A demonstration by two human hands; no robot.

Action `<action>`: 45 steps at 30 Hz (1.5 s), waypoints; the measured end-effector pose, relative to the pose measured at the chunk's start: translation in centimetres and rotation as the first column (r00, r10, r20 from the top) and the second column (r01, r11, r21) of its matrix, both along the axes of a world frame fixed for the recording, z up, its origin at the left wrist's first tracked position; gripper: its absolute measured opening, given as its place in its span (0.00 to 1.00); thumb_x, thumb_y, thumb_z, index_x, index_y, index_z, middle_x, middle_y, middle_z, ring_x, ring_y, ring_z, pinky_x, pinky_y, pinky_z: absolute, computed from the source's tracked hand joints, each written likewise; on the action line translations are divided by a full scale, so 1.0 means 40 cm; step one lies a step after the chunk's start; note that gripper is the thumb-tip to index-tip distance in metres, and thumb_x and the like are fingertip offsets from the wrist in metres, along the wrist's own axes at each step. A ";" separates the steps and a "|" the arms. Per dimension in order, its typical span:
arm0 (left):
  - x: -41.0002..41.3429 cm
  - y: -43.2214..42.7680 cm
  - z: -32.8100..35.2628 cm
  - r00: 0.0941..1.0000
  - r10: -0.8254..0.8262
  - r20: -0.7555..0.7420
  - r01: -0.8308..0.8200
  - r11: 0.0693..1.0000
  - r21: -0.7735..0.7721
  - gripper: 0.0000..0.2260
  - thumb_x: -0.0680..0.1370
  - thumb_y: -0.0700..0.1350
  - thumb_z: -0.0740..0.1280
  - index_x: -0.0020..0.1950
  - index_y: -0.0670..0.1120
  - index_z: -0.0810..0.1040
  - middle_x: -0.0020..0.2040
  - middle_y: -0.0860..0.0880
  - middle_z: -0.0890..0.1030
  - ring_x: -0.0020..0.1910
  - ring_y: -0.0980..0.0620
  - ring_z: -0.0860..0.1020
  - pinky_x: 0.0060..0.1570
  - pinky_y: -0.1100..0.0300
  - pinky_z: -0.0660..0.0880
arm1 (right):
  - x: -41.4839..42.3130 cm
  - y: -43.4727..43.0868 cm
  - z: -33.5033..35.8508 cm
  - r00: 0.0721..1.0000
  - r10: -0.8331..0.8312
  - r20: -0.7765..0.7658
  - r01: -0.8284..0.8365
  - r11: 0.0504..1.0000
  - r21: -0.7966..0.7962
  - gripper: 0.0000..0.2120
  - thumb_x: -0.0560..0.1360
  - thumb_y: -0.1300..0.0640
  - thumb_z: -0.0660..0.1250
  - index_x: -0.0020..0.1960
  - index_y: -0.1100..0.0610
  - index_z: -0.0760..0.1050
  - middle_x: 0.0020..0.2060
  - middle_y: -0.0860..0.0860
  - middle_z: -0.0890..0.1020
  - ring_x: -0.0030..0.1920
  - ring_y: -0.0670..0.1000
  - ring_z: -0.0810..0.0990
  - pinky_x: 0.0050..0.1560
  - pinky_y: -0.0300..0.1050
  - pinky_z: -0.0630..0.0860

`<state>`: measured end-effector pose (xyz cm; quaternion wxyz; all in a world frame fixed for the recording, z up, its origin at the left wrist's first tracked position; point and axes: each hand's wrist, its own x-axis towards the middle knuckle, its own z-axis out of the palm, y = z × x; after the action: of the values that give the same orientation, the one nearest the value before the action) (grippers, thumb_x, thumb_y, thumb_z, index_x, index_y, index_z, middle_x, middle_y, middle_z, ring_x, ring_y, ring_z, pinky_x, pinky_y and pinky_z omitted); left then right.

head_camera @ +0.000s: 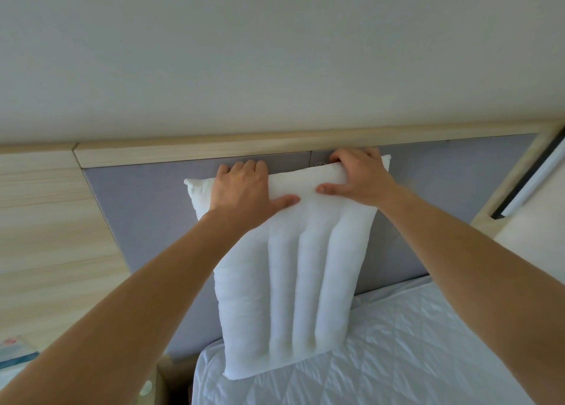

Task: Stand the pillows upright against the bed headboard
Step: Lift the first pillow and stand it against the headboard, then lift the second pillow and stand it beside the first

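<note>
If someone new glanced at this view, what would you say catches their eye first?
First, the white pillow standing upright at the centre, its lower edge on the quilted mattress and its back against the grey padded headboard. Next, the two bare arms reaching in from below: the left hand and the right hand both grip the pillow's top edge, fingers curled behind it, just under the wooden rail.

Above you runs a plain white wall (275,53). To your left is a pale wood-grain panel (46,221). A quilted white mattress (412,343) lies below.
</note>
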<state>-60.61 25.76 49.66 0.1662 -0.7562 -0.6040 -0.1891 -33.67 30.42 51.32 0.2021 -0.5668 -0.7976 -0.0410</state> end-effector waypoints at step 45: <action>0.833 -1.779 -0.259 0.315 -0.947 0.065 0.927 0.292 -0.235 0.35 0.77 0.72 0.53 0.70 0.45 0.72 0.67 0.47 0.76 0.67 0.45 0.73 0.65 0.46 0.68 | 0.451 -2.587 -0.257 0.294 -0.947 0.129 0.936 0.257 -0.242 0.48 0.66 0.18 0.56 0.75 0.48 0.64 0.74 0.48 0.69 0.73 0.52 0.67 0.71 0.50 0.56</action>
<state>-27.29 -45.38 39.31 -0.0379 -0.9868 -0.0579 -0.1465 -15.61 -73.07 41.04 0.0750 -0.9514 -0.2969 -0.0315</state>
